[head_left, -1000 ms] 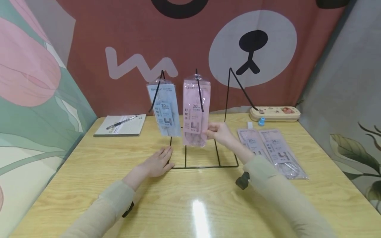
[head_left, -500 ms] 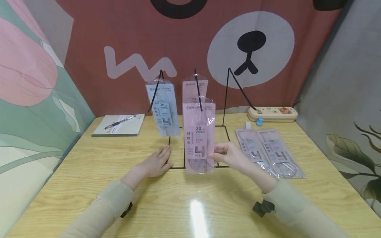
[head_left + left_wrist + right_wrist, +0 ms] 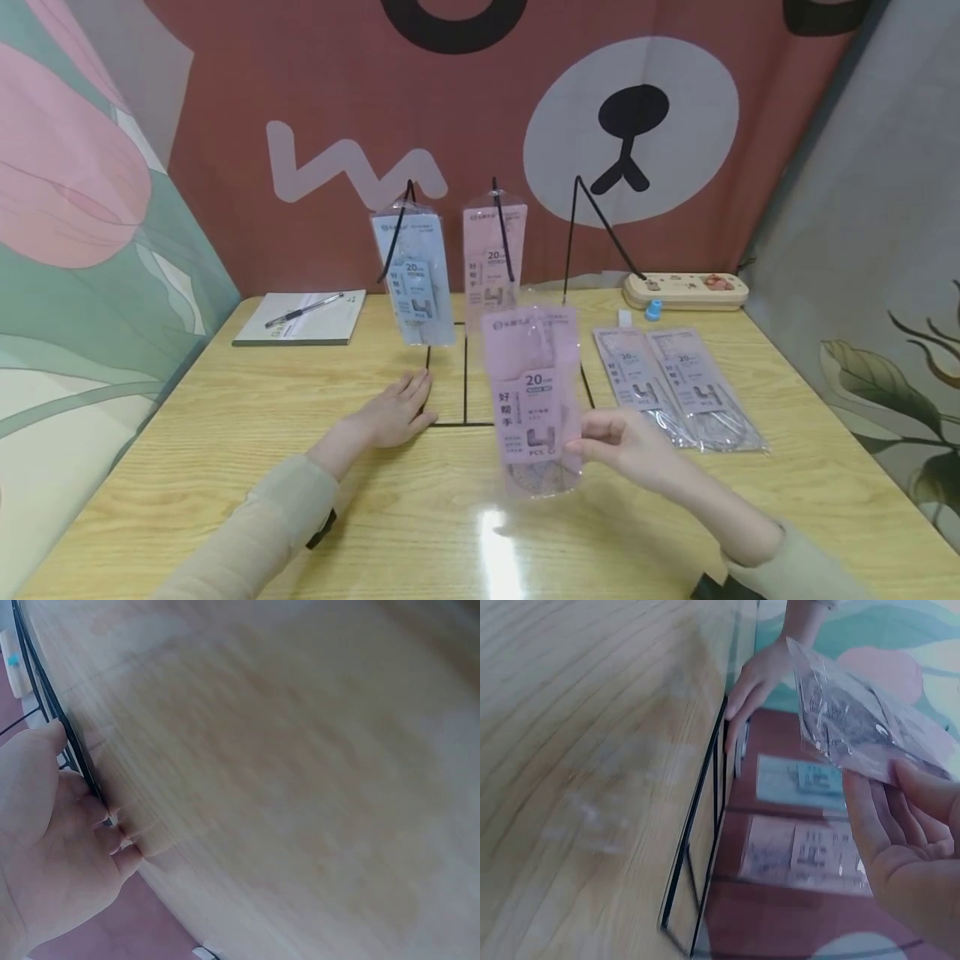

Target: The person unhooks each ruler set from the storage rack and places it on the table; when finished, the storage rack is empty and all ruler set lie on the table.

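Observation:
My right hand (image 3: 633,450) pinches the lower right edge of a pink ruler set (image 3: 531,392) in clear plastic, held tilted in front of the black wire rack (image 3: 467,383). In the right wrist view thumb and fingers grip the packet (image 3: 862,720) from its edge. My left hand (image 3: 393,411) rests with extended fingers on the left side of the rack's base; the left wrist view has its fingers (image 3: 105,836) along the wire. A blue ruler set (image 3: 412,275) hangs on the left hook, and another pink set (image 3: 493,229) on the middle hook, partly covered by the held one.
Two more pink ruler sets (image 3: 705,387) lie on the table (image 3: 300,467) at right, beside a white eraser-like block (image 3: 624,317). Behind them are a blue cap-like piece (image 3: 653,311) and a cream pencil case (image 3: 686,292). A notebook (image 3: 330,325) with a pen (image 3: 303,309) lies at left.
My right hand has drawn the front pink ruler set off the middle hook, toward me and down to the right. A second pink set has come into view behind it. My left hand stays put.

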`<action>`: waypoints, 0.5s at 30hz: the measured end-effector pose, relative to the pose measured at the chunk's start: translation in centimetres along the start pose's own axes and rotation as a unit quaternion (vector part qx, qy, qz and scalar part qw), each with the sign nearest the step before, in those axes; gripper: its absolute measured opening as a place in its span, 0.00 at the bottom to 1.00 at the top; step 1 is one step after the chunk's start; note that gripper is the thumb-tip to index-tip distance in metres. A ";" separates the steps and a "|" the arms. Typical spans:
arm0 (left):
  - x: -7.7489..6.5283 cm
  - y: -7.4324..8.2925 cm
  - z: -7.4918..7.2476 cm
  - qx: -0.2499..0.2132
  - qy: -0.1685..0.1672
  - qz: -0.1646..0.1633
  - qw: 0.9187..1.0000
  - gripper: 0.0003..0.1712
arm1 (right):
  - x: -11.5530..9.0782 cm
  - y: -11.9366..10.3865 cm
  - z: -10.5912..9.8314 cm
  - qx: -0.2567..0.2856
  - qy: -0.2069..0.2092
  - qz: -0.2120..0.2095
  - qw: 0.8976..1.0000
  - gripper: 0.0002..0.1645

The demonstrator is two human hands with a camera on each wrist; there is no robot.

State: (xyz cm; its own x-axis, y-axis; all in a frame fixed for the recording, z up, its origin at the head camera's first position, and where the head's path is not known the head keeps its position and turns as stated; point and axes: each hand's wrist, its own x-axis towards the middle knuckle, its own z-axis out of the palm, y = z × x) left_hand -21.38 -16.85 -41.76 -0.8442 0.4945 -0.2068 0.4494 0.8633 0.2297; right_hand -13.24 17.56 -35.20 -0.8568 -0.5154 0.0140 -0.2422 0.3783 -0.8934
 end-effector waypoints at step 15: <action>-0.2 -0.2 0.0 0.007 -0.002 -0.008 1.000 0.38 | -5.8 6.5 -10.8 -0.030 0.159 0.152 0.975 0.09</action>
State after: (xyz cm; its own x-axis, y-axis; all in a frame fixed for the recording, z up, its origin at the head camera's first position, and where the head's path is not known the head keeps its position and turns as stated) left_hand -21.32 -17.13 -41.75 -0.8499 0.4816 -0.2137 0.4408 0.8721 0.2125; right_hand -14.74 31.32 -36.25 -0.9888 -0.1113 -0.0997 0.0266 0.5255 -0.8504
